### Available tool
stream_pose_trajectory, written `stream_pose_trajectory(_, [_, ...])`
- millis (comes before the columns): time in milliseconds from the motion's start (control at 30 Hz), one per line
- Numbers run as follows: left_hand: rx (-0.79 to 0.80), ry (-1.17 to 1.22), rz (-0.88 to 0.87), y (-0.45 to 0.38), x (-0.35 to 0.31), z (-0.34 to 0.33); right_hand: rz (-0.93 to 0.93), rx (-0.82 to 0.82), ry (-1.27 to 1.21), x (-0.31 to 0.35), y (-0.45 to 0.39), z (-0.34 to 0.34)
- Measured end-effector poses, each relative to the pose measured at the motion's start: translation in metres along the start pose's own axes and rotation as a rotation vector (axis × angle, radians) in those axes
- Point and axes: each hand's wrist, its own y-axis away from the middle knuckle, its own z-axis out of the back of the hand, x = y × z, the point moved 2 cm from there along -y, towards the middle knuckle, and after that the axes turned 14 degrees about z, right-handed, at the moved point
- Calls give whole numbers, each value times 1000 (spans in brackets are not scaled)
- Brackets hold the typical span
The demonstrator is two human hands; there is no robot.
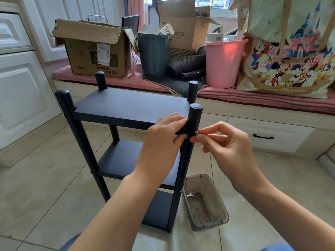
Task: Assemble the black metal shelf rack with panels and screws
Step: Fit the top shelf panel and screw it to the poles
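Note:
The black metal shelf rack (130,104) stands upright on the tiled floor, with three panels between round posts. My left hand (163,136) grips the top panel's front right corner, thumb under it and fingers on top, beside the near right post (194,116). My right hand (223,140) pinches a small silver screw (196,132) with thumb and forefinger, its tip against the right side of that post at the level of the top panel.
A clear plastic bin (213,223) with a small wrench and bits of hardware sits on the floor right of the rack. Behind, a pink-cushioned bench carries a cardboard box (94,49), a dark bucket (154,55), a pink bucket (223,62) and a cartoon bag (290,51). White cabinets stand on the left.

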Motion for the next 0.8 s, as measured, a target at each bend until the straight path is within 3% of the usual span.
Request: stream_pose_trajectory(800, [32, 20, -1, 0, 1, 0, 7, -20, 32, -4, -4, 2])
